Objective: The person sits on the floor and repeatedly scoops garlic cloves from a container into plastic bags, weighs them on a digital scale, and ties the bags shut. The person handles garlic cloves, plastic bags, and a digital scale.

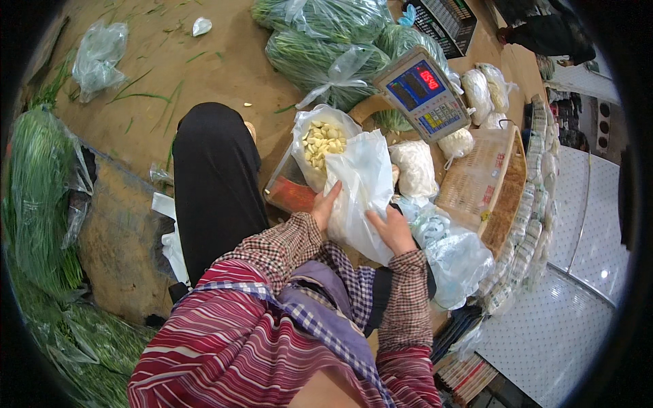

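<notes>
Between my hands is a white plastic bag [358, 197], its top standing up and its lower part bulging. My left hand [326, 206] grips its left side, thumb on the front. On the right side, my right hand [393, 230] holds it with the thumb pressed against the plastic. What fills the bag is hidden. Just beyond it, an opened clear bag of peeled garlic cloves [323, 144] sits on the weighing scale [292, 193], whose red, worn edge shows. The scale's display head [423, 93] rises behind, with red digits lit.
Large bags of green garlic-chive-like stalks [326, 64] lie ahead, and more bagged greens [41, 197] at far left. Filled white bags [413, 168], a plastic basket [476, 178] and crumpled clear bags [456, 262] are at right. A black crate [445, 26] stands at the back, near another person [551, 35].
</notes>
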Demonstrator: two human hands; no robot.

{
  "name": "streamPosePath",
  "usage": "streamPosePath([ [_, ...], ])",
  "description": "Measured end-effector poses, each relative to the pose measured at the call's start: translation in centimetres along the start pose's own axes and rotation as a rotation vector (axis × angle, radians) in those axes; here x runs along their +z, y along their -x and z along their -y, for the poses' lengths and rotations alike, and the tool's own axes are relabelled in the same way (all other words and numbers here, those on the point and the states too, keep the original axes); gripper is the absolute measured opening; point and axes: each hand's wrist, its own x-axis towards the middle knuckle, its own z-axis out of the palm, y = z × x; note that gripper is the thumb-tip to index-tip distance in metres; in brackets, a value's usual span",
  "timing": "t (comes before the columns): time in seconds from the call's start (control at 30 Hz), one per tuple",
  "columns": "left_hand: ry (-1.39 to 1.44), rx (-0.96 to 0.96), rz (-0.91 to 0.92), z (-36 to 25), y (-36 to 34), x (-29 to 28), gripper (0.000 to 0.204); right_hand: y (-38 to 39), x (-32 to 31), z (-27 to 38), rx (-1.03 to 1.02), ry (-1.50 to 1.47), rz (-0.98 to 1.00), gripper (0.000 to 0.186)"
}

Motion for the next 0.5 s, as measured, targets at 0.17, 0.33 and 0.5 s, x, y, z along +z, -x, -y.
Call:
streamPosePath([
  [0.17, -0.004, 0.055, 0.040, 1.3, -1.6, -0.4, 0.052, 0.9, 4.3, 3.1, 0.131, 0.230, -0.258, 0.055],
  [0.33, -0.048, -0.029, 0.029, 1.5, -2.6, -1.0, 0.052, -0.5, 5.9, 0.2, -0.098, -0.119, -0.309, 0.023],
  [0.5, -0.716, 0.428, -0.427, -0.8, -2.0, -0.7, 0.056, -0.6, 4.6, -1.5, -0.163, -0.326, -0.239, 0.023],
])
